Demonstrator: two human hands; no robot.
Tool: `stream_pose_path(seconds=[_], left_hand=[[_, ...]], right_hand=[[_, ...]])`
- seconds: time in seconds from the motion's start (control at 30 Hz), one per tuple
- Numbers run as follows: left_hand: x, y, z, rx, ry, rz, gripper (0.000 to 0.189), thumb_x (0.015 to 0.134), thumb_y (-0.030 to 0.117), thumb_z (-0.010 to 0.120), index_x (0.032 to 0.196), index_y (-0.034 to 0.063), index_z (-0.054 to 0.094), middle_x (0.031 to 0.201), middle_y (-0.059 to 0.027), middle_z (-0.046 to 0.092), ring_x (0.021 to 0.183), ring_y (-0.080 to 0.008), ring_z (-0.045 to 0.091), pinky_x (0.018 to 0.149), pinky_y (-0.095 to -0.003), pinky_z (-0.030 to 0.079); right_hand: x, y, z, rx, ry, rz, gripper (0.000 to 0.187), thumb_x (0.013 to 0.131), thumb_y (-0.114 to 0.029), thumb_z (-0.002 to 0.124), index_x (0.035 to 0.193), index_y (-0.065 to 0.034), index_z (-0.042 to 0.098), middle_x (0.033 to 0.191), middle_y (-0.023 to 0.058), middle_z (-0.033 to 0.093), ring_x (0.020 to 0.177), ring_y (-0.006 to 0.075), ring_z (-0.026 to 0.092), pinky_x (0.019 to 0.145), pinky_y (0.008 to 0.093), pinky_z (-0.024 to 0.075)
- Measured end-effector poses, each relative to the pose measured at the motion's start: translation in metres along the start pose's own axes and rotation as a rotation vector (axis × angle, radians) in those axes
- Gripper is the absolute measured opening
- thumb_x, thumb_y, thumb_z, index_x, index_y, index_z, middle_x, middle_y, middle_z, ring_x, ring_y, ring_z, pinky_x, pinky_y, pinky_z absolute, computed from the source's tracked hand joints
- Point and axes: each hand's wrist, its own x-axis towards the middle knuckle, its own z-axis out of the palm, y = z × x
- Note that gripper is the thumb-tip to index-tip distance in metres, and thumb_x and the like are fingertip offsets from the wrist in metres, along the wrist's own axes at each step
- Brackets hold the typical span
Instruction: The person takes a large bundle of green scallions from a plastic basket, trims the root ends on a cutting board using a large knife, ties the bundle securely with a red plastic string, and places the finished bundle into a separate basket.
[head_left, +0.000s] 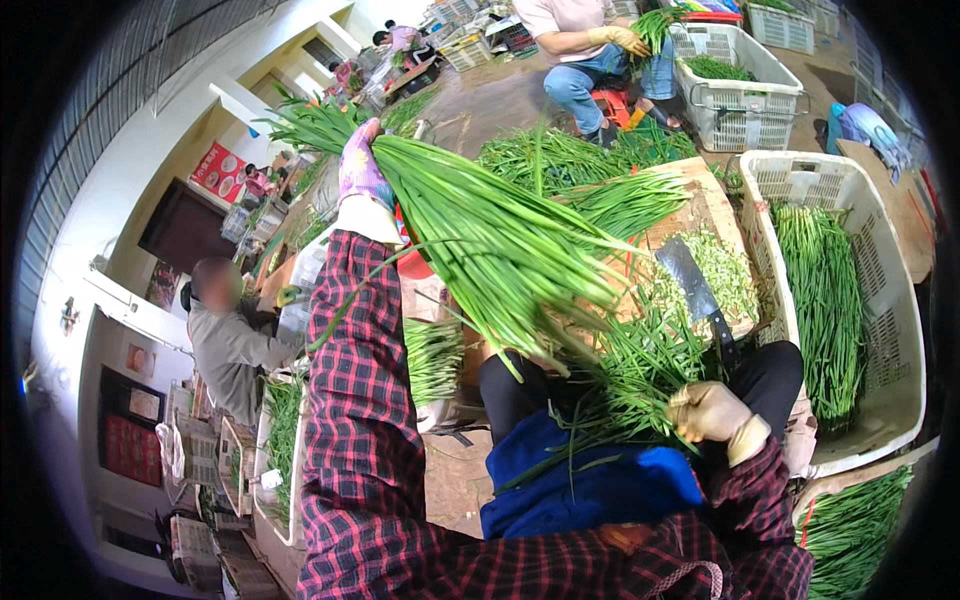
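My left hand (361, 166), in a purple patterned glove, is raised and shut around the leafy end of a large bunch of garlic chives (487, 232). The pale stem ends fan down to the right and are blurred. Over my lap, my right hand (709, 412) wears a cream glove, its fingers curled at loose chive leaves (649, 371); whether it grips any is unclear. A cleaver (688, 279) lies on the wooden board (709, 180) among chopped stem pieces (727, 274), its black handle towards me. More chives (637, 201) lie farther back on the board.
To the right stands a white plastic crate (892, 337) holding upright chives (821, 315). Trimmed chives (433, 360) sit beyond my left arm. Loose chives (551, 157) are heaped behind the board. One person (600, 52) sits ahead; another person (232, 345) is at left.
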Motion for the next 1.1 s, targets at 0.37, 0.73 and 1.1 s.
stream_pose_path(seconds=[0.37, 0.73, 1.1], left_hand=[[-0.027, -0.016, 0.049, -0.004, 0.069, 0.063, 0.022, 0.084, 0.018, 0.064, 0.103, 0.0053, 0.064, 0.084, -0.0106, 0.063, 0.071, -0.0244, 0.062, 0.062, -0.0400, 0.053], [0.034, -0.025, 0.009, 0.229, 0.007, 0.221, 0.023, 0.091, 0.023, 0.056, 0.105, 0.0043, 0.060, 0.094, -0.0125, 0.064, 0.085, -0.0285, 0.062, 0.076, -0.0441, 0.053], [0.020, 0.003, 0.031, 0.041, 0.107, 0.118, 0.022, 0.093, 0.018, 0.051, 0.109, 0.0035, 0.059, 0.099, -0.0146, 0.065, 0.086, -0.0319, 0.064, 0.077, -0.0475, 0.053]], right_hand=[[0.109, -0.146, 0.022, -0.205, 0.794, -0.861, 0.044, 0.079, -0.026, 0.072, 0.117, -0.0088, 0.062, 0.115, 0.0202, 0.062, 0.109, 0.0311, 0.059, 0.092, 0.0370, 0.0461], [0.046, -0.005, 0.002, -0.063, 0.211, -0.214, 0.030, 0.092, -0.029, 0.058, 0.107, -0.0026, 0.063, 0.085, 0.0100, 0.066, 0.079, 0.0178, 0.063, 0.072, 0.0308, 0.0483], [0.110, -0.094, 0.106, -0.767, 0.923, -0.845, 0.028, 0.080, -0.020, 0.065, 0.106, -0.0117, 0.063, 0.076, 0.0105, 0.063, 0.071, 0.0290, 0.063, 0.060, 0.0401, 0.0491]])
